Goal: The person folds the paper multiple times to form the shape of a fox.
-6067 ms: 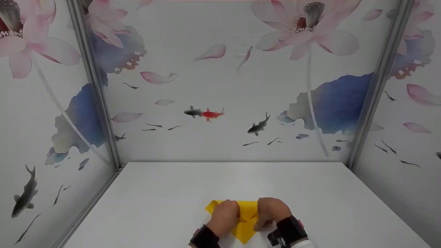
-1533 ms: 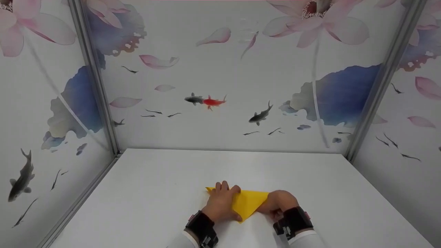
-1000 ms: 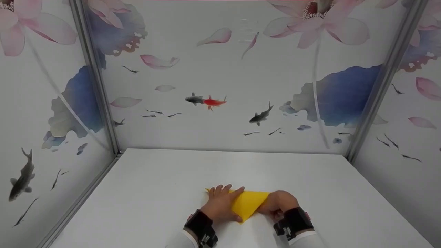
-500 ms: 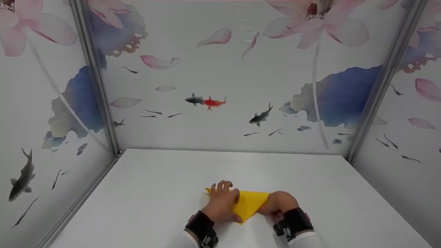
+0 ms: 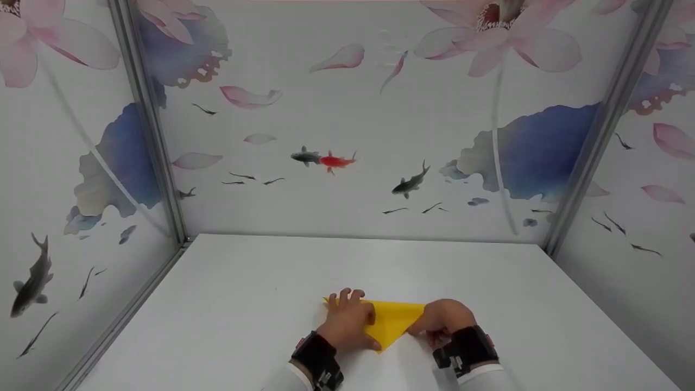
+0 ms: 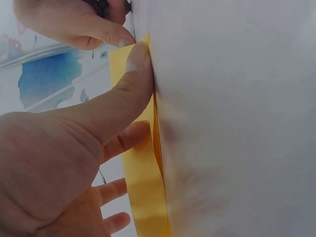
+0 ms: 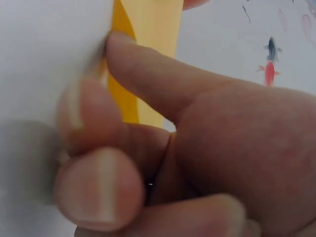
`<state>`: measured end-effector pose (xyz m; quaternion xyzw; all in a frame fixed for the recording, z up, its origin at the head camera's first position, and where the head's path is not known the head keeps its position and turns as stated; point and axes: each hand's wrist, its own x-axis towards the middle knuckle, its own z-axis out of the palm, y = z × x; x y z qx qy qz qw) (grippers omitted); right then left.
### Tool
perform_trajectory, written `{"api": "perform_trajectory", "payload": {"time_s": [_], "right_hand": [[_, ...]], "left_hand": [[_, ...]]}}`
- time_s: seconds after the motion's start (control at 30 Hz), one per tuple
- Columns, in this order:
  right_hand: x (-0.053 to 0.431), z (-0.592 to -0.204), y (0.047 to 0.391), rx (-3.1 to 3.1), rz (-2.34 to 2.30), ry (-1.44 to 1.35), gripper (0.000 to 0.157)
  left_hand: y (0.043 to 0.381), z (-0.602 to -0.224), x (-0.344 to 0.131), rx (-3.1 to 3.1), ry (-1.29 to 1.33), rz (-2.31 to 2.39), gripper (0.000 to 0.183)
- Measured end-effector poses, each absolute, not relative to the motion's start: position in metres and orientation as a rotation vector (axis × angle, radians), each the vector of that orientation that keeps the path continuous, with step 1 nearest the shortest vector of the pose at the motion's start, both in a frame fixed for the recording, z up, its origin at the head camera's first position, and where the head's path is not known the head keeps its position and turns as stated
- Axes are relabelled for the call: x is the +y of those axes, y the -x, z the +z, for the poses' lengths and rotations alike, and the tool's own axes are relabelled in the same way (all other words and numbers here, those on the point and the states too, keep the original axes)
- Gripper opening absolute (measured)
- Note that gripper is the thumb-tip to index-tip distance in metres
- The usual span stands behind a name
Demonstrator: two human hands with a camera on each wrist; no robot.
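A yellow sheet of folded paper (image 5: 395,317) lies on the table as a triangle, one corner toward the person. Over its left part, my left hand (image 5: 347,321) presses with bent, spread fingers. Its thumb (image 6: 139,61) rests by the near corner, and the palm hides part of the sheet. At the right edge, my right hand (image 5: 442,316) pinches the paper, its other fingers curled under. In the right wrist view the thumb (image 7: 148,69) lies along the edge, where a layer of paper (image 7: 122,94) bows slightly apart.
The white table (image 5: 244,304) runs to a back wall (image 5: 358,217) printed with flowers and fish. Metal posts (image 5: 149,130) stand at the back corners, with side walls beyond. Each wrist wears a black strapped camera (image 5: 467,347).
Several seconds ago both hands were curled over a paper with a folded band; now it shows a plain triangle and the left hand is spread. Lately only the left fingers have shifted a little.
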<state>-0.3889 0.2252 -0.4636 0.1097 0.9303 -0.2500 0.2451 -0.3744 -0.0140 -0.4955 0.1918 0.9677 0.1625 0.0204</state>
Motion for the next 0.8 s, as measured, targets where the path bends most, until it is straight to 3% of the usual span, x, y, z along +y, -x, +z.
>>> {"api": "perform_trajectory", "payload": {"time_s": [0.13,0.27,0.43,0.8], "right_hand": [[0.236,-0.452,0.389,2.632,-0.571,-0.153,0.033],[0.242,-0.443,0.391,2.79,-0.511,0.002,0.038],[0.242,-0.445,0.399,2.964,-0.647,0.147,0.026],[0.216,-0.463,0.411,3.061,-0.704,0.259,0.017]], "left_hand": [[0.373,-0.495,-0.012,3.005,-0.574,0.479,0.046],[0.373,-0.495,-0.013,2.996,-0.564,0.502,0.049],[0.375,-0.494,-0.014,2.987,-0.538,0.52,0.056],[0.376,-0.496,-0.016,2.96,-0.539,0.557,0.058]]}}
